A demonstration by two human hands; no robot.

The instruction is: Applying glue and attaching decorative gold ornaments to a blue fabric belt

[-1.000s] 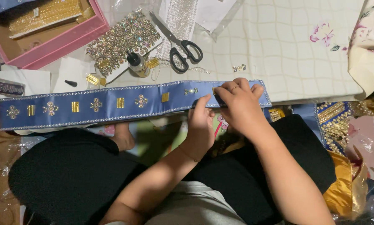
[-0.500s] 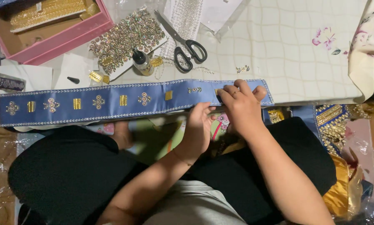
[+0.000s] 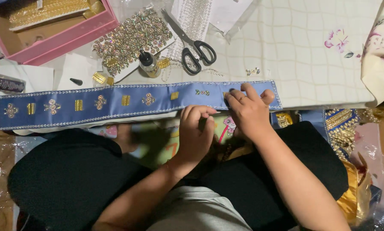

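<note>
Both hands are working at the near edge of a long blue ribbon band (image 3: 115,104), though what sits under the fingertips is hidden. Forearms are reaching forward from the lap over black-clad knees, which are covering most of a colourful printed cloth (image 3: 166,141). The left hand (image 3: 196,130) is curling, fingers bunched together just below the band's lower edge; whether it is pinching anything cannot be told. The right hand (image 3: 248,109) is lying palm down with fingers spread, pressing on the band near its right end. The band is stretching across the front of the desk (image 3: 311,51), gold and jewelled ornaments dotting it. Beyond it, a small glue bottle (image 3: 148,63), black-handled scissors (image 3: 192,47) and a sheet of rhinestones (image 3: 130,38) are lying, with a pink box (image 3: 59,40) being cut off at the top edge.
</note>
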